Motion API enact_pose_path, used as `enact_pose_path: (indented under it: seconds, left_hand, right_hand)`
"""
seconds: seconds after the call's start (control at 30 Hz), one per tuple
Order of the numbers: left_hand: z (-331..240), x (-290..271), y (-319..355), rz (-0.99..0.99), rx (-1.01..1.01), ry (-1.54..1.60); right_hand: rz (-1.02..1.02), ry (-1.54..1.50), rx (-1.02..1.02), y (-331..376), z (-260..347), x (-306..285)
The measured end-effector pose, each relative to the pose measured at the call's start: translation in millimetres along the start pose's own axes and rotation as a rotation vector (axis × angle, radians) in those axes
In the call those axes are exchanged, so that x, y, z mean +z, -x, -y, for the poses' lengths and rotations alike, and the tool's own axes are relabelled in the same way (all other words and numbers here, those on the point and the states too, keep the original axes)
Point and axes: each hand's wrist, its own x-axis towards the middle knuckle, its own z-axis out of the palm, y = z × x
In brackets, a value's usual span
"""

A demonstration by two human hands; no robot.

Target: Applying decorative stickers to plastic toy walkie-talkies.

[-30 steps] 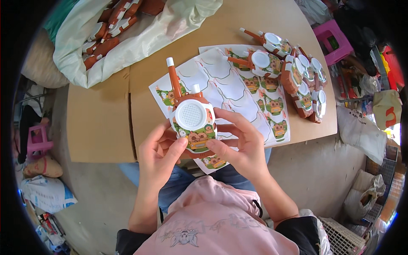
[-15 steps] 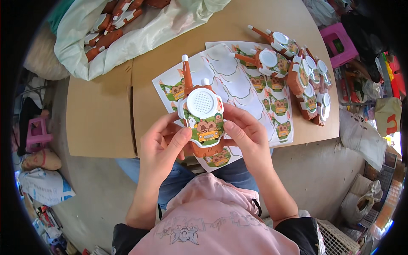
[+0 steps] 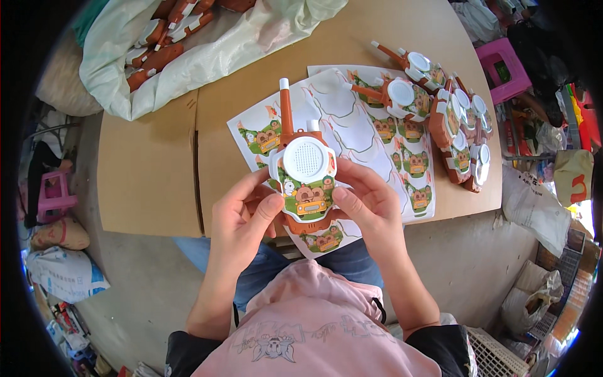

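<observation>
Between both hands I hold a brown and white toy walkie-talkie (image 3: 306, 160), its antenna pointing away from me. A round white speaker grille sits above a cartoon sticker of animals in a yellow car. My left hand (image 3: 248, 210) grips the left edge, thumb at the sticker's lower left. My right hand (image 3: 369, 201) grips the right edge, with its thumb by the sticker's right side; fingers of both hands go behind the toy. Beneath it lies a sticker sheet (image 3: 254, 135), some of its stickers peeled off, overlapping another sheet (image 3: 414, 185) to the right.
Several stickered toy walkie-talkies (image 3: 461, 119) are grouped at the table's right. A white sack (image 3: 188, 81) holding more brown toys lies at the back left of the cardboard-covered table (image 3: 147, 176). Pink stools (image 3: 505, 69) and bags stand around on the floor.
The toy walkie-talkie has shifted slightly right and turned a little, so its antenna stands straighter. Both hands keep their hold on its edges.
</observation>
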Motion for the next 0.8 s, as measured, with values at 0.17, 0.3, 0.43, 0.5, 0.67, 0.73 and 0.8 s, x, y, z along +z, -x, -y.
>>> enact_pose_path:
  seconds: [0.17, 0.3, 0.43, 0.5, 0.67, 0.73, 0.8]
  left_hand:
    - [3, -3, -1, 0.018, -0.005, -0.022]
    - [3, -3, -2, 0.014, -0.012, -0.036]
    - [2, -6, -1, 0.064, -0.037, -0.078]
    - [2, -5, -1, 0.070, -0.023, -0.074]
    - [-4, -3, 1, 0.056, -0.032, -0.066]
    - [-6, -3, 1, 0.060, -0.039, -0.059]
    - [-7, -3, 2, 0.060, -0.052, -0.055]
  right_hand:
    - [-0.009, 0.040, -0.041, 0, 0, -1]
    - [-0.008, 0.046, -0.060, 0, -2, -4]
    - [-0.007, 0.041, -0.078, -1, -4, -4]
    - [-0.016, 0.053, -0.092, -1, -4, -4]
    - [-0.012, 0.030, -0.023, 1, 1, -2]
    - [-0.014, 0.024, -0.017, 2, 1, -1]
    - [-0.008, 0.010, -0.007, 3, 1, -1]
